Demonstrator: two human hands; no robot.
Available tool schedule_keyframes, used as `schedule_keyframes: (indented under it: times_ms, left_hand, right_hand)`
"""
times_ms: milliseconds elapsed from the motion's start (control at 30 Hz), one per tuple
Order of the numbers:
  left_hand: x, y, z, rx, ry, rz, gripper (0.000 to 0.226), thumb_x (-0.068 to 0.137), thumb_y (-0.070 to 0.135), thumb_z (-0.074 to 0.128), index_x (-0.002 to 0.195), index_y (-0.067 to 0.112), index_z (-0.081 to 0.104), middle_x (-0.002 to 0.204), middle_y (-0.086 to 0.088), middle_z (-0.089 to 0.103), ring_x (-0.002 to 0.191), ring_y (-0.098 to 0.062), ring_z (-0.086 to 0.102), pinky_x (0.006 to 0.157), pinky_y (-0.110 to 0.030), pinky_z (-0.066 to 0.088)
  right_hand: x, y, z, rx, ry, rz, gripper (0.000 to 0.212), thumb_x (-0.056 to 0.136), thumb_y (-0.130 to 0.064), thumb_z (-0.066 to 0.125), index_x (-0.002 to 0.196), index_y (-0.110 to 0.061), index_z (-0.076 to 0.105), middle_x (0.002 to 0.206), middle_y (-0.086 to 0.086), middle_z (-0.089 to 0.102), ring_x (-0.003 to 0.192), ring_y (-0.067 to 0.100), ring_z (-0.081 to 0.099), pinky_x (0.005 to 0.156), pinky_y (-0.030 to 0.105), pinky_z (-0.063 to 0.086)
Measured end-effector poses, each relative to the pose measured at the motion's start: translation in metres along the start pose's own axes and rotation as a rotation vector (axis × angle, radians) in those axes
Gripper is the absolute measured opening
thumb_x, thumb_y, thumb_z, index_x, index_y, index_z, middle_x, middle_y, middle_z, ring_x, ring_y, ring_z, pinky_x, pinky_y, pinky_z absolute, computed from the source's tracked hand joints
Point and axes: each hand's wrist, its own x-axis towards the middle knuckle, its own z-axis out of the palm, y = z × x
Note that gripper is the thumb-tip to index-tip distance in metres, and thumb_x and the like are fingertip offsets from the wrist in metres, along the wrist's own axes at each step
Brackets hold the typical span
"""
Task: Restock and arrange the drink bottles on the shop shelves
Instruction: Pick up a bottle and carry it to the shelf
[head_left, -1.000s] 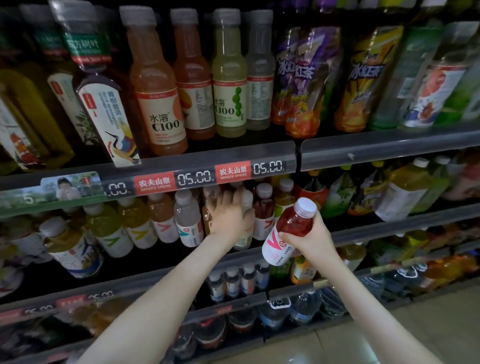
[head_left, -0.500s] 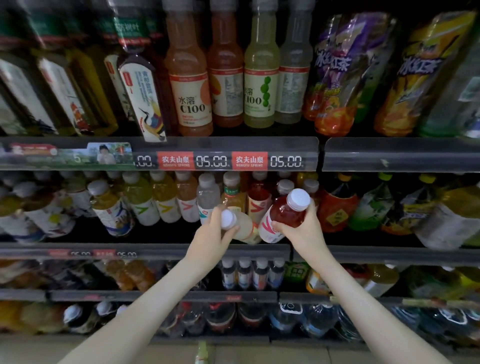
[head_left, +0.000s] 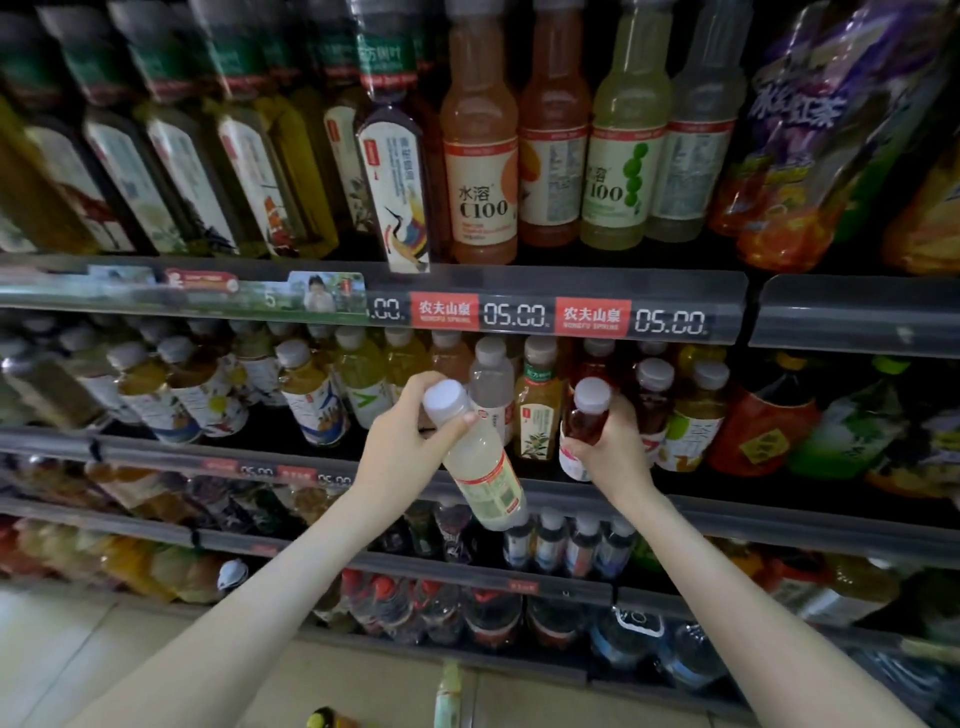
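Pale bottle (head_left: 485, 470) in left hand's (head_left: 397, 447) fingers (head_left: 460, 423), red bottle (head_left: 584, 422) in right hand (head_left: 615, 453).

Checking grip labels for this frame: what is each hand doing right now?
Left hand: closed around the neck of a tilted pale drink bottle.
Right hand: closed around a red drink bottle at the shelf front.

Your L hand (head_left: 402, 447) grips a pale bottle (head_left: 483, 467) at the neck, tilted, cap up-left, base low-right over the shelf rail (head_left: 727, 519). Your R hand (head_left: 613, 452) holds a red bottle (head_left: 584, 421) upright, just beside a tea bottle (head_left: 537, 410); 05.00 price tags (head_left: 514, 314) above.
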Motion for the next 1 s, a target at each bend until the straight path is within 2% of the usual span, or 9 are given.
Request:
schedule_keyframes:
  times_ms: [100,167,233,300,367,567,700,867,1000]
  left_hand:
    - [0.003,-0.005,-0.008,-0.066,0.009,-0.073,0.041,0.087,0.038,0.065,0.124,0.028,0.049,0.109,0.01,0.061,0.095,-0.01,0.061,0.066,-0.01,0.046]
    - [0.006,-0.012,-0.014,-0.154,0.025,-0.137,0.037,0.086,0.039,0.066,0.12,0.034,0.05,0.108,0.015,0.06,0.099,-0.012,0.061,0.079,-0.022,0.052]
    - [0.008,-0.021,-0.02,-0.235,0.036,-0.205,0.039,0.082,0.046,0.068,0.117,0.039,0.052,0.109,0.014,0.063,0.1,-0.012,0.063,0.087,-0.037,0.054]
    - [0.01,-0.027,-0.027,-0.298,0.034,-0.249,0.053,0.071,0.058,0.068,0.119,0.039,0.054,0.112,0.009,0.066,0.102,-0.012,0.063,0.089,-0.043,0.054]
    - [0.011,-0.033,-0.033,-0.328,0.038,-0.286,0.056,0.067,0.06,0.069,0.119,0.04,0.055,0.113,0.008,0.066,0.103,-0.012,0.063,0.089,-0.044,0.054]
    - [0.015,-0.041,-0.053,-0.485,0.06,-0.339,0.034,0.079,0.026,0.076,0.109,0.035,0.061,0.106,0.006,0.068,0.101,-0.011,0.064,0.085,-0.032,0.055]
    - [0.016,-0.042,-0.069,-0.443,0.009,-0.28,0.032,0.079,0.025,0.076,0.1,0.042,0.059,0.101,0.014,0.067,0.092,0.001,0.064,0.079,-0.024,0.055]
    - [0.011,-0.05,-0.085,-0.327,-0.038,-0.232,0.042,0.077,0.028,0.077,0.115,0.033,0.058,0.108,0.015,0.064,0.1,-0.002,0.061,0.084,-0.025,0.053]
    - [0.005,-0.058,-0.091,-0.282,-0.064,-0.22,0.043,0.077,0.028,0.078,0.114,0.035,0.058,0.102,0.023,0.061,0.097,0.002,0.059,0.079,-0.018,0.051]
  right_hand:
    - [0.004,-0.009,0.005,-0.157,0.051,-0.003,0.083,0.079,-0.015,0.075,0.145,-0.009,0.023,0.145,0.014,0.032,0.132,0.03,0.037,0.105,0.043,0.038]
    - [0.003,-0.019,0.008,-0.308,0.095,0.026,0.086,0.084,-0.018,0.07,0.148,-0.014,0.014,0.15,0.013,0.024,0.134,0.031,0.033,0.101,0.045,0.038]
    - [-0.001,-0.027,0.013,-0.496,0.156,-0.009,0.085,0.082,-0.017,0.072,0.147,-0.013,0.017,0.147,0.018,0.029,0.129,0.034,0.035,0.1,0.046,0.036]
    - [-0.003,-0.03,0.019,-0.607,0.22,-0.064,0.086,0.075,-0.012,0.076,0.142,-0.014,0.022,0.142,0.021,0.037,0.12,0.037,0.04,0.095,0.047,0.037]
    - [-0.006,-0.032,0.023,-0.623,0.235,-0.109,0.087,0.072,-0.008,0.076,0.143,-0.015,0.025,0.142,0.021,0.037,0.121,0.039,0.039,0.096,0.049,0.036]
    - [0.001,-0.056,0.031,-0.471,0.014,-0.265,0.078,0.088,-0.008,0.059,0.152,-0.025,0.017,0.154,0.011,0.02,0.139,0.031,0.017,0.114,0.044,0.019]
    - [0.021,-0.071,0.038,-0.468,-0.115,-0.156,0.073,0.095,-0.017,0.05,0.153,-0.027,0.007,0.159,0.008,0.005,0.144,0.033,0.006,0.117,0.043,0.014]
    - [0.031,-0.077,0.041,-0.388,-0.062,-0.091,0.055,0.094,-0.021,0.056,0.142,-0.019,0.03,0.138,0.018,0.033,0.124,0.036,0.039,0.1,0.043,0.038]
    - [0.013,-0.075,0.043,-0.397,0.056,-0.188,0.037,0.092,-0.022,0.059,0.122,-0.006,0.042,0.114,0.023,0.044,0.098,0.04,0.05,0.08,0.044,0.047]
